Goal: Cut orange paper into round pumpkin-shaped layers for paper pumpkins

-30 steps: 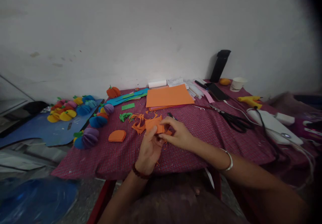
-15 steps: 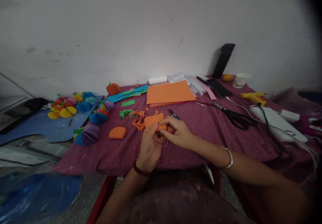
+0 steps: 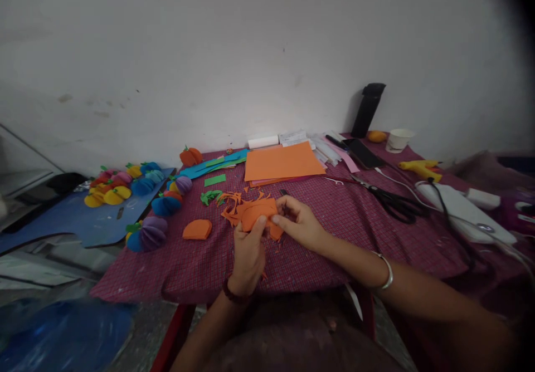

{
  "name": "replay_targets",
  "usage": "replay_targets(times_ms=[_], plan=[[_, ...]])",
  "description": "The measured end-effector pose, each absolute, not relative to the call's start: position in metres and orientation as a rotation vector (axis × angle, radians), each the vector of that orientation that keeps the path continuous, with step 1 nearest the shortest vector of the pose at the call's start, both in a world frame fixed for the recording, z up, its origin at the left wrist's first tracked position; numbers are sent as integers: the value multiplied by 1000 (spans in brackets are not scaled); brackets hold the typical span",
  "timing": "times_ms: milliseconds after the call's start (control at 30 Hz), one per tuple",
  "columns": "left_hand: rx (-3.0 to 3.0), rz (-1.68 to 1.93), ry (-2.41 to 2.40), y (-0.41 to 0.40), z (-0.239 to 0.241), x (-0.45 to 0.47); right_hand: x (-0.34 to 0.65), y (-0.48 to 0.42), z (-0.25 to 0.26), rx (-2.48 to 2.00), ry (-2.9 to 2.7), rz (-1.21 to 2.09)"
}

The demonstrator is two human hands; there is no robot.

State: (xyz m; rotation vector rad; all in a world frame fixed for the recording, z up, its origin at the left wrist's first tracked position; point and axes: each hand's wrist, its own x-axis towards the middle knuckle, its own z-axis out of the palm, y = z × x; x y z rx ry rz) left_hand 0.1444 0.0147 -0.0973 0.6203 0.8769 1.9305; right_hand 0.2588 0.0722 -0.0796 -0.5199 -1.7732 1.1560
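Orange paper (image 3: pixel 258 211) is held between my two hands above the table. My left hand (image 3: pixel 249 252) grips its lower edge, thumb on top and the other fingers mostly hidden beneath. On the right edge, my right hand (image 3: pixel 301 225) closes thumb and fingers on the paper. Orange paper scraps (image 3: pixel 230 207) lie just behind and to the left. A stack of orange half-round pieces (image 3: pixel 197 229) rests left of my hands. Green scraps (image 3: pixel 211 196) and a green paper rectangle (image 3: pixel 214 180) are farther back.
Orange sheets (image 3: pixel 284 162) lie at the back, beside blue paper strips (image 3: pixel 213 164). Several paper pumpkins (image 3: pixel 152 233) stand on the left. Black-handled scissors (image 3: pixel 395 202), a phone (image 3: pixel 363 153), a yellow glue gun (image 3: pixel 420 169), a paper cup (image 3: pixel 399 140) and cables are on the right.
The orange paper now shows wider and flatter between my hands, with a piece hanging near the right fingers. My right hand has shifted slightly right. The whole view has shifted a little.
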Motion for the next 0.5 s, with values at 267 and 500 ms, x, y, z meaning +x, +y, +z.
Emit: replay_targets(times_ms=[267,500], plan=[[727,1913,938,11,-96,144,258,73,-82,-590,-1802,1229],[746,1950,995,11,-83,129,254,80,-81,-436,-1834,1307]])
